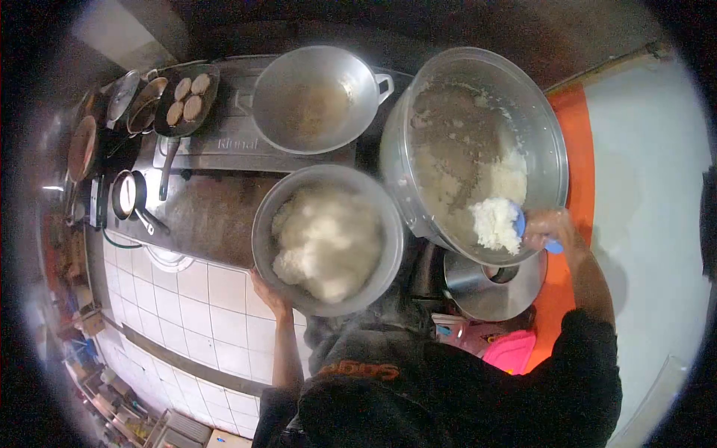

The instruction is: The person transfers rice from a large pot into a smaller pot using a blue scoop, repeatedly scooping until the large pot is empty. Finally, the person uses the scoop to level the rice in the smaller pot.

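My right hand (550,228) is closed round the handle of a blue scoop (520,221). White cooked rice (496,225) is heaped on the scoop, over the near right side of a big metal steamer pot (404,160). More rice lies inside that pot, mostly along its right side. At the lower left of a round metal basin (264,270), my left hand (272,293) grips its outer side; part of the fingers is hidden. Steam blurs the mound of rice (328,243) in the basin.
A wok (299,112) stands on the stove (239,144) behind the basin. Farther left are a pan with several round patties (193,108) and a small frying pan (130,193). A round metal lid (485,295) and a pink object (511,352) lie below the pot.
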`<state>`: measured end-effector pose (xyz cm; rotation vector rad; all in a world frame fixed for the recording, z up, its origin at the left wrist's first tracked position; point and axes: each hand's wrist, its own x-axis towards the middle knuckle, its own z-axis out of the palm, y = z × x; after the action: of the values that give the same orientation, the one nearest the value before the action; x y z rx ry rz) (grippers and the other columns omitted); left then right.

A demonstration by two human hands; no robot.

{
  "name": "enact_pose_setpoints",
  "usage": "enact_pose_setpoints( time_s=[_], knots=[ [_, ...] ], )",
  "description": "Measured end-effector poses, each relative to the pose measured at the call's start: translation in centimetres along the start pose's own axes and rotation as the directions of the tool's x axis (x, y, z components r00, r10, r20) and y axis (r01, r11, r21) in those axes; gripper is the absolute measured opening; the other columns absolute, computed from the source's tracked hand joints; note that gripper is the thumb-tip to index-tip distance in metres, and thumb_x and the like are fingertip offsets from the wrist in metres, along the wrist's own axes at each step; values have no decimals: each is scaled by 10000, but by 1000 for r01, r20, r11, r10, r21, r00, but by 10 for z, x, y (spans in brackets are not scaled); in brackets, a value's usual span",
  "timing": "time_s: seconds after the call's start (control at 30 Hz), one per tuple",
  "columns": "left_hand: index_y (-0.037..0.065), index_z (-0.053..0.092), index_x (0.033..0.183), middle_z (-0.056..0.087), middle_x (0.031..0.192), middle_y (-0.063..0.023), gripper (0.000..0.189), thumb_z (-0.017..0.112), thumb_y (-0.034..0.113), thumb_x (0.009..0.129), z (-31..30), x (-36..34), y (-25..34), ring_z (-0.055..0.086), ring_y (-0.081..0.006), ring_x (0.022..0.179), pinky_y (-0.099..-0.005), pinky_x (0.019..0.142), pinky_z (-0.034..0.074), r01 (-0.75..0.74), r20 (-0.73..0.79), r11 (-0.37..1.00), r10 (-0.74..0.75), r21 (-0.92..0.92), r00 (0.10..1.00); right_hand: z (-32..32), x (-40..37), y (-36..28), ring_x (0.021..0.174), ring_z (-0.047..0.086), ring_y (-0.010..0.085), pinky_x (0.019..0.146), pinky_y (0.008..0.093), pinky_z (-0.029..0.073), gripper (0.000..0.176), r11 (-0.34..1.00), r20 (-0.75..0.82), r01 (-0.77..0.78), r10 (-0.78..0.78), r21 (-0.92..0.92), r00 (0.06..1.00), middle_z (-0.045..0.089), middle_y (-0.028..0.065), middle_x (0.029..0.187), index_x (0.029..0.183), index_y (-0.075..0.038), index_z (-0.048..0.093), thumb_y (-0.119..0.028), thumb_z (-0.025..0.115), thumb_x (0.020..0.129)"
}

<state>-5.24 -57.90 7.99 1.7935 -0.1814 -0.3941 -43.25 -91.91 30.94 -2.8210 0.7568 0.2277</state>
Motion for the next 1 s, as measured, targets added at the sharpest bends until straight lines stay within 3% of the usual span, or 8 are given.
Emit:
enact_pose_setpoints(
  time_s=[0.1, 0.2, 0.33, 0.53, 0.67, 0.8, 0.9, 1.0],
  knots=[
    [-60, 508, 1125, 527, 1055, -177, 563, 226, 409, 993, -3, -1, -3, 514, -272, 985, -382, 907, 397, -159, 51, 967, 152, 198, 987, -47, 0, -9, 807, 620, 215, 618, 297, 488, 465, 467, 701, -817, 453, 339, 551, 645, 114, 956, 1109, 6, 547, -64, 684, 671],
    [-66, 508, 1125, 530, 1076, -185, 545, 220, 379, 1000, -9, 6, -41, 513, -275, 991, -379, 903, 395, 93, -52, 989, -100, -116, 994, -45, -26, -86, 947, 586, 256, 751, 324, 489, 620, 553, 90, -372, 470, 745, 878, 604, 134, 1059, 1224, 7, 468, -57, 704, 654],
    [-72, 509, 1115, 557, 1067, -182, 487, 240, 319, 1008, -7, 2, -14, 520, -268, 964, -372, 882, 399, 111, 31, 979, -108, -169, 994, 38, 10, -204, 938, 586, 293, 836, 394, 466, 629, 731, -265, -460, 638, 504, 724, 591, 152, 1024, 1247, -3, 418, -70, 695, 687],
    [-59, 542, 1001, 553, 963, -174, 462, 271, 314, 993, -6, 3, -11, 514, -272, 915, -358, 857, 399, -6, -47, 998, 9, 58, 999, 135, 51, -230, 735, 594, 401, 643, 431, 488, 707, 609, 10, -384, 525, 694, 851, 589, 251, 843, 1365, 68, 241, -15, 584, 752],
    [-65, 548, 1032, 558, 992, -156, 487, 282, 341, 992, -2, 11, -33, 509, -264, 933, -363, 867, 394, 47, -17, 989, -50, -137, 999, 86, 15, -188, 794, 605, 342, 708, 401, 507, 692, 959, -505, -218, 280, 179, 817, 535, 217, 1068, 1344, 74, 203, -2, 506, 727],
    [-82, 519, 1096, 545, 1083, -151, 537, 284, 389, 991, -4, 2, -33, 508, -273, 989, -391, 886, 396, 145, -44, 949, -163, -280, 986, 6, 20, -115, 872, 574, 228, 751, 382, 492, 607, 211, 155, -344, 603, 915, 783, 519, 166, 1051, 1317, -12, 275, -115, 556, 789],
    [-80, 485, 1155, 487, 1170, -200, 601, 255, 449, 986, -10, -3, -20, 476, -279, 1048, -398, 909, 383, -66, -1, 977, 67, 201, 998, 14, 48, -33, 848, 587, 226, 708, 358, 512, 564, 508, 120, -520, 626, 686, 770, 538, 169, 1081, 1335, -41, 309, -171, 548, 841],
    [-85, 408, 1268, 452, 1250, -231, 683, 239, 507, 974, -15, 0, -27, 459, -316, 1127, -411, 971, 350, -85, 56, 982, 76, 169, 995, 90, 67, 59, 1011, 572, 348, 776, 433, 517, 559, 808, -40, -554, 572, 201, 819, 438, 208, 1321, 1385, -55, 303, -211, 484, 880]
  ],
)
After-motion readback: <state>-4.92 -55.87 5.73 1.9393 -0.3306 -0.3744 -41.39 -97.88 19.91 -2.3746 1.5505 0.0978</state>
